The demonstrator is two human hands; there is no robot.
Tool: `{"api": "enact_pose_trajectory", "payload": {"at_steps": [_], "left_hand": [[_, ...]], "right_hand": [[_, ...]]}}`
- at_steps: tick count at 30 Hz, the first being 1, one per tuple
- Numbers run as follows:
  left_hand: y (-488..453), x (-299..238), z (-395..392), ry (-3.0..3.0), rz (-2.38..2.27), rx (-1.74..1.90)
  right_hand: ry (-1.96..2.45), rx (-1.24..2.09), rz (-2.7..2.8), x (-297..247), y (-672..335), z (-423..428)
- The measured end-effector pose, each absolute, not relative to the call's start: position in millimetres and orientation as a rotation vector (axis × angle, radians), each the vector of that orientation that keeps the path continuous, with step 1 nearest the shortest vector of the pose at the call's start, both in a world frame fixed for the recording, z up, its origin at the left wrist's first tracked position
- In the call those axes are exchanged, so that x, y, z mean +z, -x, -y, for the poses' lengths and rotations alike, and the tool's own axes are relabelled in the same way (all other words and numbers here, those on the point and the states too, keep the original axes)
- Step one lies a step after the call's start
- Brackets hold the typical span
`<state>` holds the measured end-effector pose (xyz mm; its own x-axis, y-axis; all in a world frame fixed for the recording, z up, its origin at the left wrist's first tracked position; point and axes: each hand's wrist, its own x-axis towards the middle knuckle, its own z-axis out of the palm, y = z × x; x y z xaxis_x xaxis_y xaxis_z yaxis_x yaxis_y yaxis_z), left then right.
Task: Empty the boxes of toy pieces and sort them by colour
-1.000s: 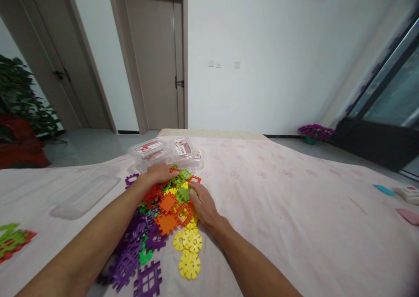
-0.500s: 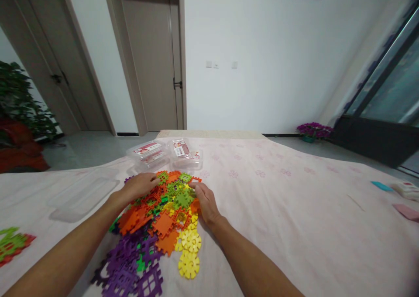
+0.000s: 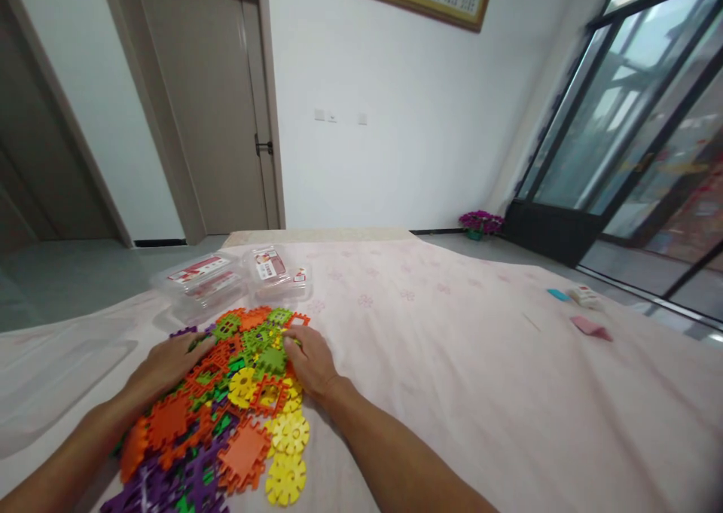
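A heap of flat plastic interlocking pieces [image 3: 237,392] in orange, green, yellow and purple lies on a pink bedsheet [image 3: 452,362]. My left hand [image 3: 166,362] rests palm down on the heap's left side, fingers spread over orange and green pieces. My right hand [image 3: 308,358] lies flat against the heap's right edge, fingers stretched toward green pieces [image 3: 271,340]. Two yellow gear-shaped pieces [image 3: 288,456] sit at the near right of the heap. Neither hand grips a piece.
Clear plastic boxes with red labels [image 3: 226,279] stand just beyond the heap. A clear lid or tray [image 3: 50,377] lies at the left. Small blue, white and pink items [image 3: 581,309] rest far right on the bed. Doors, wall and glass doors stand behind.
The view has swung right and down. My left hand has slid back toward me along the heap's left side, spreading pieces. My right hand has stayed at the right edge.
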<state>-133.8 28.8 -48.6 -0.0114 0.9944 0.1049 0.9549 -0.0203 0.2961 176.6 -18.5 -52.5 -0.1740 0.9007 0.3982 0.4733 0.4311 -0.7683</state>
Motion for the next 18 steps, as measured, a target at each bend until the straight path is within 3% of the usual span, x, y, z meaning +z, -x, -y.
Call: {"api": "enact_pose_trajectory", "payload": {"at_steps": [10, 18], "left_hand": [[124.2, -28.7, -1.0, -1.937, -1.851, 0.595], [95.5, -14.7, 28.6, -2.111, -1.948, 0.665]], "right_hand": [[0.957, 0.514, 1.605, -44.2, -180.0, 29.8], [0.513, 0.464, 1.263, 91.2, -193.7, 89.8]]}}
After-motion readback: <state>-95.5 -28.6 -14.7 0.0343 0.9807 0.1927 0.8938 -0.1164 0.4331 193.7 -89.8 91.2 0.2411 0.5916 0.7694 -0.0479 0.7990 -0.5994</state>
